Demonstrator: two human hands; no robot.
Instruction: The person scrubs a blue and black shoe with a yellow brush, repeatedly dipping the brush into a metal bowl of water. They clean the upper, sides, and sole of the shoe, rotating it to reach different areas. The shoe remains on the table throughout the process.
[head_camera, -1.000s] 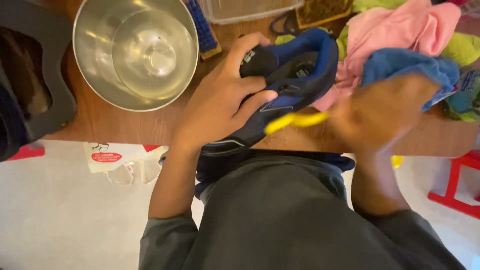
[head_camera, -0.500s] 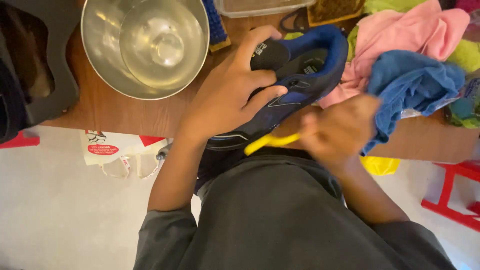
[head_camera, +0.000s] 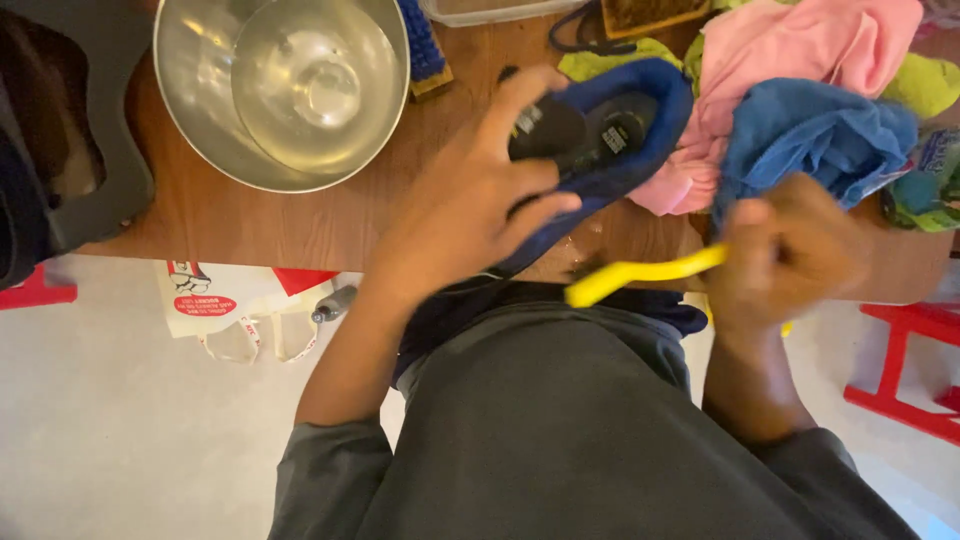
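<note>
My left hand (head_camera: 470, 205) grips a dark blue shoe (head_camera: 610, 135) from above, holding it tilted over the edge of the wooden table (head_camera: 290, 225). My right hand (head_camera: 790, 260) is closed on a yellow brush handle (head_camera: 645, 275), whose far end sits just below the shoe's side. The right hand is blurred. A blue cloth (head_camera: 815, 135) lies on the table right above that hand.
A large steel bowl (head_camera: 285, 85) stands at the table's back left. A pink cloth (head_camera: 800, 50) and green cloths (head_camera: 925, 85) are piled at the back right. A white and red bag (head_camera: 235, 300) lies on the floor. A red stool (head_camera: 910, 375) stands at the right.
The right hand has swung out to the right with the yellow brush and back in, then out again beside the shoe. The left hand keeps its hold on the shoe.
</note>
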